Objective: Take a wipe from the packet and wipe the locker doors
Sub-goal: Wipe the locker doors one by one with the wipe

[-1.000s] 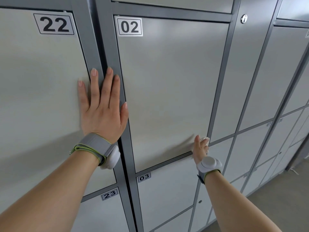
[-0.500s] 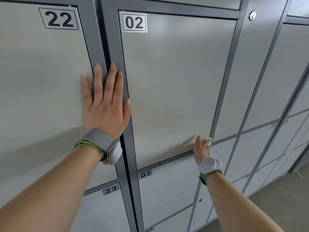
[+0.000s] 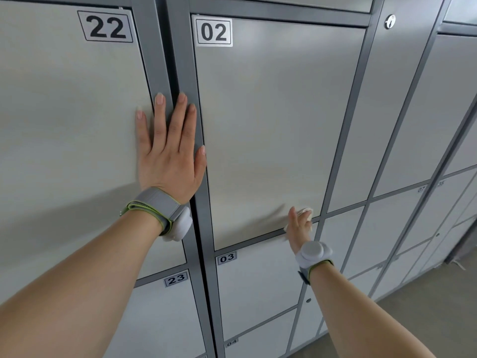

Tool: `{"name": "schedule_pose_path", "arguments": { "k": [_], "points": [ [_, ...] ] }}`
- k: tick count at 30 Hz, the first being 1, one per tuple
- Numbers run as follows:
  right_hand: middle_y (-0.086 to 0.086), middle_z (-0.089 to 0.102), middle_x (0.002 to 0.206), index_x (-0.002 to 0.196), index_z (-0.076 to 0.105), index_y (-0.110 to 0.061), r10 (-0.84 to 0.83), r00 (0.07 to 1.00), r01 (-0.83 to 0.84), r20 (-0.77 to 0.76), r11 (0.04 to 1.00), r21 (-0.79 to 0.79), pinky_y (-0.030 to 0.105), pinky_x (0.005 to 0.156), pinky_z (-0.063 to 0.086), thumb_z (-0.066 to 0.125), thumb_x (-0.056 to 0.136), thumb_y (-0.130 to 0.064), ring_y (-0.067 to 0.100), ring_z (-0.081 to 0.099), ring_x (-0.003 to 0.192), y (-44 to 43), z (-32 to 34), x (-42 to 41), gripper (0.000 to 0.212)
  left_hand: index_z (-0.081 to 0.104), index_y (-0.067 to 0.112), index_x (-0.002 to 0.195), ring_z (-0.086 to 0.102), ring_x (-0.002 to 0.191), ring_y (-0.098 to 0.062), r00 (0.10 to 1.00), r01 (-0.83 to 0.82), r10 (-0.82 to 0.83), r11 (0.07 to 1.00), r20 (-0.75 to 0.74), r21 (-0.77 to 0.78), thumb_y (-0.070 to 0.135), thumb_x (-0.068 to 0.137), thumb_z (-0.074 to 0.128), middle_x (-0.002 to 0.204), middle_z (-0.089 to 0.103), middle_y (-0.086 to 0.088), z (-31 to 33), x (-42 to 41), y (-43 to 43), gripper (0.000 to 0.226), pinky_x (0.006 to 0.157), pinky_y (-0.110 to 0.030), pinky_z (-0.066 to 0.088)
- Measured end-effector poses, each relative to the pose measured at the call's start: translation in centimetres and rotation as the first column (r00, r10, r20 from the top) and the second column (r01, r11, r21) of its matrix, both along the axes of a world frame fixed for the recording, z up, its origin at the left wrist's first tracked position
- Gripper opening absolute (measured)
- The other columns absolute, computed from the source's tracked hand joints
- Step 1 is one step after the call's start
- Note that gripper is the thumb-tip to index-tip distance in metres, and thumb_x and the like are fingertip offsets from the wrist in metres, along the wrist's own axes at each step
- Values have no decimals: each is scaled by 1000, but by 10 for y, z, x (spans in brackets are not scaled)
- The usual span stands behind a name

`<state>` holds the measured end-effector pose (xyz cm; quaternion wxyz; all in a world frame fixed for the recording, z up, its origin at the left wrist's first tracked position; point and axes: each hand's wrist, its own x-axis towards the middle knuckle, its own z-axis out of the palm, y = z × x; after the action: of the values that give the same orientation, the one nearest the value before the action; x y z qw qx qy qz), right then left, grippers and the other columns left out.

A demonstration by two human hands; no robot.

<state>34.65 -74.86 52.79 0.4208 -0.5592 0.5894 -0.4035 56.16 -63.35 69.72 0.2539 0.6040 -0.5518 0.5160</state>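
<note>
Wipe, white and crumpled, is held in the curled fingers of the right grip and pressed against door 02 at its 5 o'clock corner, just above door 03. The left grip, fingers straight and holding nothing, lies flat across the grey post at 9 o'clock of door 02, overlapping door 22.

Grey floor — soft, even light

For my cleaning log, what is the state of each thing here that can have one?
door 22, closed.
door 02, closed.
door 03, closed.
wipe, bunched.
left hand, open, flat on door 22 and frame.
right hand, holds wipe on door 02, low corner.
</note>
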Motion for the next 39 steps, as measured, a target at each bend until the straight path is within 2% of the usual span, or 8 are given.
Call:
{"name": "schedule_pose_path", "arguments": {
  "k": [6,11,22,27,29,32,36,39],
  "points": [
    [22,-2,156,150,-3,-3,106,994,-106,23,994,-9,48,117,1,26,99,-47,37,1,144,42,-5,39,74,29,1,144,12,141,-37,992,124,-123,991,-7,49,26,92,40,153,24,-17,4,2,10,59,115,-45,-8],
    [19,-3,157,150,-4,-5,131,991,-132,35,991,25,46,117,0,25,99,-49,33,1,144,63,-7,59,73,27,-3,144,17,141,-37,977,214,-215,971,-6,108,23,92,39,152,23,-22,5,17,33,59,118,-43,0],
    [21,0,156,150,-3,-3,171,982,-177,79,981,76,46,116,3,27,99,-48,35,5,144,125,7,122,74,28,-3,143,13,141,-37,984,179,-177,973,-29,143,22,87,39,151,24,-22,-15,74,93,62,117,-47,-1],
    [22,4,156,150,0,-4,166,983,-168,76,985,29,46,115,7,31,98,-46,36,9,143,152,21,147,73,29,-3,142,13,140,-38,991,134,-130,983,-36,127,22,87,39,151,25,-22,-12,97,116,62,116,-46,-2],
    [23,4,155,150,-1,-7,181,981,-181,72,983,-1,45,115,11,32,98,-45,35,12,142,162,26,158,72,30,-3,142,12,140,-37,994,104,-99,987,-43,120,24,87,39,151,25,-22,-11,105,123,62,116,-44,-6],
    [16,0,153,151,-7,-18,214,964,-216,158,976,-2,38,110,21,36,98,-46,30,20,138,177,34,171,73,32,-4,142,11,140,-38,996,69,-63,992,-55,110,25,87,38,151,25,-23,-8,114,132,62,116,-43,-9],
    [10,-17,156,149,-15,-25,280,945,-278,170,960,-32,37,112,11,34,98,-48,24,2,145,190,46,176,74,31,-3,142,11,140,-38,997,65,-60,994,-58,90,25,87,38,151,25,-23,-3,121,140,62,116,-41,-11],
    [6,-27,154,148,-17,-26,340,937,-319,85,928,-192,34,114,3,33,98,-47,20,-15,144,195,54,177,74,30,-3,142,11,140,-37,997,56,-51,995,-64,80,26,87,37,151,24,-23,3,124,144,62,116,-41,-11]
  ]
}}
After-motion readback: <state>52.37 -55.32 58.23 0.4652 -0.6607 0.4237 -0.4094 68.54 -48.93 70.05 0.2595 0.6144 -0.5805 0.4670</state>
